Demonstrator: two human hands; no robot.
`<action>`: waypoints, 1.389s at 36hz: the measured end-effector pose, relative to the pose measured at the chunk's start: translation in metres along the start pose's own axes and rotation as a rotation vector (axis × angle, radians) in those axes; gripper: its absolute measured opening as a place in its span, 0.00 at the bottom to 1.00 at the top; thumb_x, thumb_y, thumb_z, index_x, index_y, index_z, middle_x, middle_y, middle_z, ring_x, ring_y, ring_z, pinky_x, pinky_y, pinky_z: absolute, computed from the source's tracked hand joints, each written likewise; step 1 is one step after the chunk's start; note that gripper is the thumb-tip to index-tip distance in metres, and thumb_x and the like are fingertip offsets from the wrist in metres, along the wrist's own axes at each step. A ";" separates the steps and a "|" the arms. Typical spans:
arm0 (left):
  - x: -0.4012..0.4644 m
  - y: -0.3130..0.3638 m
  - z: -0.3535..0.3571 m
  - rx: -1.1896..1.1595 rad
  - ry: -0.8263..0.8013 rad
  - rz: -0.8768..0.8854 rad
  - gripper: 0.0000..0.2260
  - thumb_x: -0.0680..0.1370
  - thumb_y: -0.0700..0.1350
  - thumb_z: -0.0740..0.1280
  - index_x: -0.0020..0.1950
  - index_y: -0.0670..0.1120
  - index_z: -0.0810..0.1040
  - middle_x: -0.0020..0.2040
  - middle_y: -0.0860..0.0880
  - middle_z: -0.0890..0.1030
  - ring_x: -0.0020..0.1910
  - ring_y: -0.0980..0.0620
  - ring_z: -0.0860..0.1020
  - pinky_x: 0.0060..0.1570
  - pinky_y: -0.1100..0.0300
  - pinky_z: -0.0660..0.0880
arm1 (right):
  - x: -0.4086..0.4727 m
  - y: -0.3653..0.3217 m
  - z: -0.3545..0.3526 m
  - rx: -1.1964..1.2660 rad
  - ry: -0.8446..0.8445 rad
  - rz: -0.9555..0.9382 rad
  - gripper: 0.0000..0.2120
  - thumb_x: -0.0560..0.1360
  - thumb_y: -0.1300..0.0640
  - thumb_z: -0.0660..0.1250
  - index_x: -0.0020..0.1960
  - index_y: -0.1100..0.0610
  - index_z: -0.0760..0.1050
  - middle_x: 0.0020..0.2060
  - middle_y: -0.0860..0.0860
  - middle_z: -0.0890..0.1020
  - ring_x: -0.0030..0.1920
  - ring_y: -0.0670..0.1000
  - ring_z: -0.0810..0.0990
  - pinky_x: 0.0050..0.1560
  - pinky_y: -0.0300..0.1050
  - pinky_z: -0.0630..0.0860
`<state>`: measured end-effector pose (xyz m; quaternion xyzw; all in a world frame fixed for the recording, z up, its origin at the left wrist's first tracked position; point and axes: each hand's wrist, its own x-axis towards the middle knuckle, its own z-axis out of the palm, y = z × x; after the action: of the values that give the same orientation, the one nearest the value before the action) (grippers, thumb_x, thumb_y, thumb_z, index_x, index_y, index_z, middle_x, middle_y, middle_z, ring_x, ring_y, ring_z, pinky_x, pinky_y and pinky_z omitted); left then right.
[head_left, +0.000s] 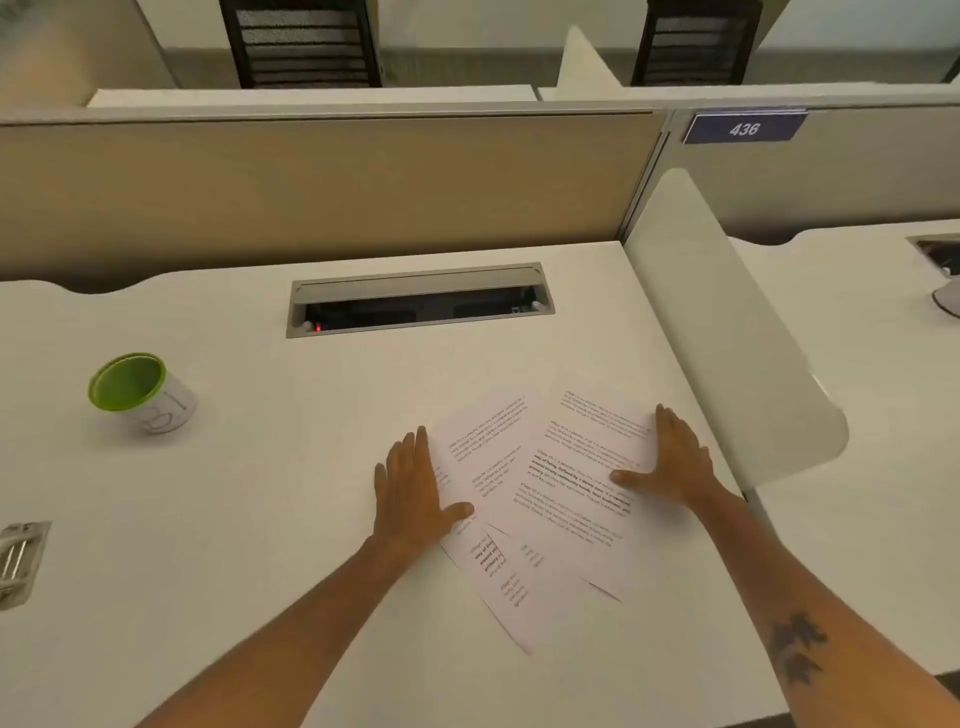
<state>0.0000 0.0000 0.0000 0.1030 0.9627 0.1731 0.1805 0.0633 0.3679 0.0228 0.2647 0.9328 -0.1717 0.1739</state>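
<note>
Several printed paper sheets (545, 499) lie fanned and overlapping on the white desk (260, 519), right of centre. My left hand (410, 488) lies flat with straight fingers on the left edge of the sheets, thumb resting on the paper. My right hand (670, 457) lies flat on the right edge of the top sheet, fingers straight, thumb pointing left over the text.
A white mug with a green inside (140, 392) stands at the left. A cable tray slot (418, 301) is set in the desk at the back. A white divider panel (727, 338) borders the right side. A metal object (18, 561) lies at the far left edge.
</note>
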 end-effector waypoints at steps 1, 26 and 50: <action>0.000 0.001 0.000 -0.008 0.008 0.004 0.60 0.69 0.68 0.76 0.86 0.43 0.44 0.85 0.44 0.55 0.85 0.42 0.54 0.82 0.40 0.55 | 0.001 0.001 0.002 -0.016 0.012 -0.016 0.69 0.65 0.30 0.79 0.86 0.58 0.40 0.87 0.53 0.48 0.86 0.56 0.49 0.82 0.69 0.54; 0.032 -0.008 -0.003 -0.097 0.058 -0.070 0.62 0.62 0.67 0.81 0.86 0.53 0.50 0.76 0.49 0.70 0.74 0.44 0.67 0.71 0.44 0.58 | -0.004 -0.004 0.017 0.625 0.190 0.012 0.68 0.64 0.63 0.87 0.87 0.48 0.42 0.81 0.54 0.66 0.80 0.59 0.67 0.76 0.58 0.68; 0.049 -0.003 -0.011 -0.281 0.117 -0.167 0.17 0.75 0.70 0.69 0.53 0.60 0.76 0.49 0.60 0.79 0.48 0.53 0.75 0.63 0.47 0.60 | 0.011 -0.086 0.029 0.672 0.057 -0.182 0.36 0.76 0.69 0.73 0.81 0.54 0.68 0.73 0.54 0.79 0.71 0.58 0.78 0.73 0.54 0.76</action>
<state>-0.0497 0.0071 -0.0065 -0.0136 0.9432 0.2960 0.1505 0.0140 0.2921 0.0120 0.2278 0.8484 -0.4765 0.0351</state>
